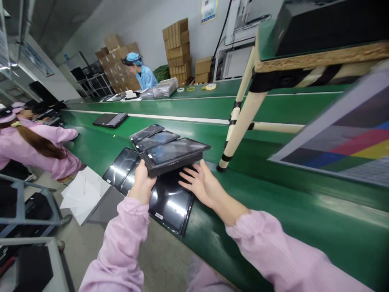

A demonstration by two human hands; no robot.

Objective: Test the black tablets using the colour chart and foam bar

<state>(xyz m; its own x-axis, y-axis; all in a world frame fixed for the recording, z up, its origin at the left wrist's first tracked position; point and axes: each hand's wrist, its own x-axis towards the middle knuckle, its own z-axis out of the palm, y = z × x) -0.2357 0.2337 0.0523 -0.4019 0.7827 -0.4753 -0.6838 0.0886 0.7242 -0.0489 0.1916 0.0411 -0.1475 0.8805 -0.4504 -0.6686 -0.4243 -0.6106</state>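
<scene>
Screen unit (178, 152) tilted above green bench (273, 227), thick dark body under glossy face. Left hand (143, 181) pinching its near left corner; right hand (203, 184) spread at right end, contact hard to tell. Looks stiff, some heft likely; face probably slick, easily scratched or cracked. Best hold: both ends of dark body, fingertips off face. Glossy panel (170, 207) lies below, two smaller-looking screens (156, 140) just beyond.
</scene>
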